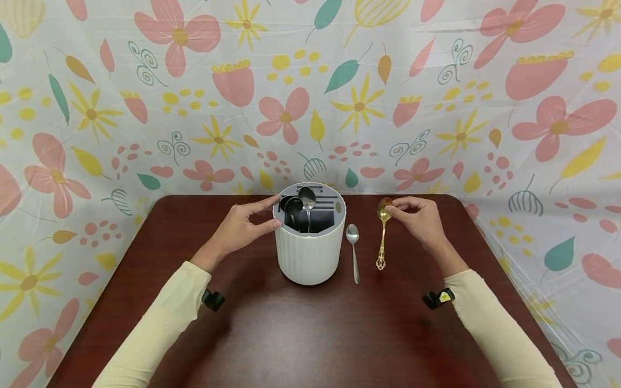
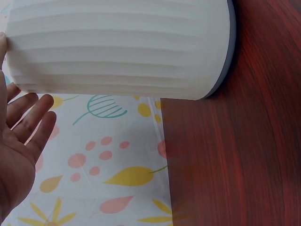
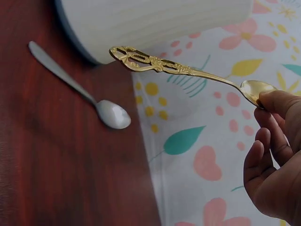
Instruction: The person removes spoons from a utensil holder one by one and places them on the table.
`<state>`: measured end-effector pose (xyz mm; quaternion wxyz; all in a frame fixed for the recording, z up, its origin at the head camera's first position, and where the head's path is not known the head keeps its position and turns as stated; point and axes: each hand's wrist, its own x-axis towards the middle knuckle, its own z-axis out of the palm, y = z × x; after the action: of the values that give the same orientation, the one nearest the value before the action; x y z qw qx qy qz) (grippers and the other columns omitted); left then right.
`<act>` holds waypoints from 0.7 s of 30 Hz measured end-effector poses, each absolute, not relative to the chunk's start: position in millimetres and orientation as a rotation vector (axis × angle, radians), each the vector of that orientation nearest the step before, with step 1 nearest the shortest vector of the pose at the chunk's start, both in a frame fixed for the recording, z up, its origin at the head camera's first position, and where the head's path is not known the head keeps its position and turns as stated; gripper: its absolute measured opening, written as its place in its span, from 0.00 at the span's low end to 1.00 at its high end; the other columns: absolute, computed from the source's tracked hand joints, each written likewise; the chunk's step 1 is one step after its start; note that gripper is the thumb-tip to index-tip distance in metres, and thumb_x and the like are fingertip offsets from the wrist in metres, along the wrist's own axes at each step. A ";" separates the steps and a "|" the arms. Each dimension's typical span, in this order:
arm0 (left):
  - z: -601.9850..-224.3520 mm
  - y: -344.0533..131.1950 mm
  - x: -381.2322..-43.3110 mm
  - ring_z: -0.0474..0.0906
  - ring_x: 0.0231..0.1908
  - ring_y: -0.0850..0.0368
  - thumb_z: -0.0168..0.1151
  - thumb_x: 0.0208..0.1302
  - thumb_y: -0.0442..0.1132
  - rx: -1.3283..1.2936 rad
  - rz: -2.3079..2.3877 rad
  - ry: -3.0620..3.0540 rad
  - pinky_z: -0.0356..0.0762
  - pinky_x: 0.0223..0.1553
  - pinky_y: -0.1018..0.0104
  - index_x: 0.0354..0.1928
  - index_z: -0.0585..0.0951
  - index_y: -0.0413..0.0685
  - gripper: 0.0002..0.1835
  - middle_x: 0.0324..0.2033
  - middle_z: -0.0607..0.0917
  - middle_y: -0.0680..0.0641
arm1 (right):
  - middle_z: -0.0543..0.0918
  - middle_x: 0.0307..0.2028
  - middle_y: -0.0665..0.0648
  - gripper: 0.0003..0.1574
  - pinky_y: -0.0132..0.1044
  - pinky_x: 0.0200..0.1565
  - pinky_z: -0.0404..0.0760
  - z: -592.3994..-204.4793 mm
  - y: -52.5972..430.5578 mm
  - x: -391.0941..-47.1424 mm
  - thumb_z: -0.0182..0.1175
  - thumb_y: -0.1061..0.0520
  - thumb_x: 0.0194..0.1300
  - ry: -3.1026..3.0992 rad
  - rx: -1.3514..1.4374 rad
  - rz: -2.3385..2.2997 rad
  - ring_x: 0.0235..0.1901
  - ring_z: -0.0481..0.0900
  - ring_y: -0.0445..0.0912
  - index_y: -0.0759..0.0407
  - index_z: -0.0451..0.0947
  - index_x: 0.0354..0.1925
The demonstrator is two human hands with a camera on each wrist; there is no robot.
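A gold spoon (image 1: 382, 237) with an ornate openwork handle is pinched at its bowl by my right hand (image 1: 416, 218). In the right wrist view its handle (image 3: 155, 63) points away from the fingers, raised off the table. My left hand (image 1: 241, 229) touches the rim of a white ribbed utensil holder (image 1: 310, 261) with fairly straight, spread fingers. The holder has a grey slotted top; black spoons (image 1: 293, 207) and a silver spoon (image 1: 308, 196) stand in its open compartment. Another silver spoon (image 1: 353, 253) lies on the table between the holder and the gold spoon.
The dark red wooden table (image 1: 291, 334) ends at a flower-printed cloth (image 1: 291, 81) behind and at both sides. Black cameras are strapped at both wrists, over cream sleeves (image 1: 155, 328).
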<state>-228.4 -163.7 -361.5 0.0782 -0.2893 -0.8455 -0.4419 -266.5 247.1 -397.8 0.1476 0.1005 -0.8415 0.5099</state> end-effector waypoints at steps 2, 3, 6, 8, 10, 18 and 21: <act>-361.5 -163.7 -228.2 0.76 0.56 0.56 0.68 0.60 0.43 -0.864 -1.324 -2.532 0.72 0.56 0.49 0.65 0.73 0.49 0.30 0.58 0.79 0.50 | 0.84 0.28 0.58 0.14 0.33 0.24 0.72 -403.3 247.7 -267.5 0.70 0.51 0.57 -2.454 0.281 1.462 0.27 0.74 0.44 0.60 0.86 0.36; -361.2 -163.6 -228.0 0.76 0.56 0.56 0.68 0.59 0.43 -0.865 -1.325 -2.532 0.72 0.56 0.49 0.65 0.73 0.49 0.30 0.58 0.79 0.50 | 0.84 0.28 0.58 0.14 0.33 0.24 0.72 -407.1 248.5 -268.8 0.69 0.51 0.58 -2.468 0.288 1.463 0.27 0.74 0.44 0.61 0.86 0.36; -361.3 -163.5 -227.8 0.76 0.56 0.56 0.68 0.59 0.43 -0.862 -1.327 -2.535 0.72 0.56 0.48 0.65 0.73 0.49 0.30 0.58 0.79 0.50 | 0.84 0.28 0.55 0.15 0.32 0.26 0.73 -426.7 253.7 -277.1 0.69 0.47 0.57 -2.500 0.272 1.463 0.29 0.75 0.43 0.57 0.86 0.36; -362.4 -163.3 -228.1 0.76 0.57 0.53 0.68 0.59 0.43 -0.863 -1.331 -2.529 0.72 0.56 0.48 0.65 0.73 0.49 0.30 0.58 0.79 0.49 | 0.85 0.28 0.55 0.16 0.33 0.27 0.73 -437.2 256.3 -281.2 0.69 0.45 0.57 -2.520 0.262 1.464 0.30 0.76 0.44 0.55 0.86 0.37; -363.6 -162.9 -228.8 0.76 0.57 0.53 0.68 0.59 0.43 -0.862 -1.336 -2.524 0.72 0.56 0.47 0.65 0.73 0.49 0.30 0.58 0.79 0.49 | 0.85 0.29 0.53 0.17 0.34 0.26 0.73 -450.5 260.3 -287.1 0.69 0.41 0.55 -2.527 0.243 1.462 0.30 0.75 0.45 0.51 0.86 0.36; -364.1 -163.7 -230.4 0.76 0.56 0.52 0.68 0.59 0.43 -0.856 -1.327 -2.523 0.72 0.56 0.47 0.64 0.74 0.50 0.30 0.58 0.79 0.50 | 0.84 0.29 0.55 0.18 0.35 0.26 0.72 -466.6 261.5 -290.8 0.69 0.42 0.55 -2.551 0.224 1.475 0.28 0.73 0.45 0.54 0.87 0.36; -363.5 -164.0 -229.9 0.75 0.57 0.52 0.68 0.60 0.43 -0.854 -1.323 -2.528 0.72 0.56 0.50 0.64 0.74 0.50 0.30 0.58 0.79 0.50 | 0.84 0.29 0.57 0.17 0.34 0.26 0.72 -462.6 257.8 -288.2 0.70 0.47 0.57 -2.550 0.218 1.489 0.28 0.73 0.44 0.59 0.86 0.37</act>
<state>-229.9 -164.0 -363.5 0.0813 -0.2857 -0.8460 -0.4428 -288.2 257.8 -462.6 0.0901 0.0734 -0.8578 0.5007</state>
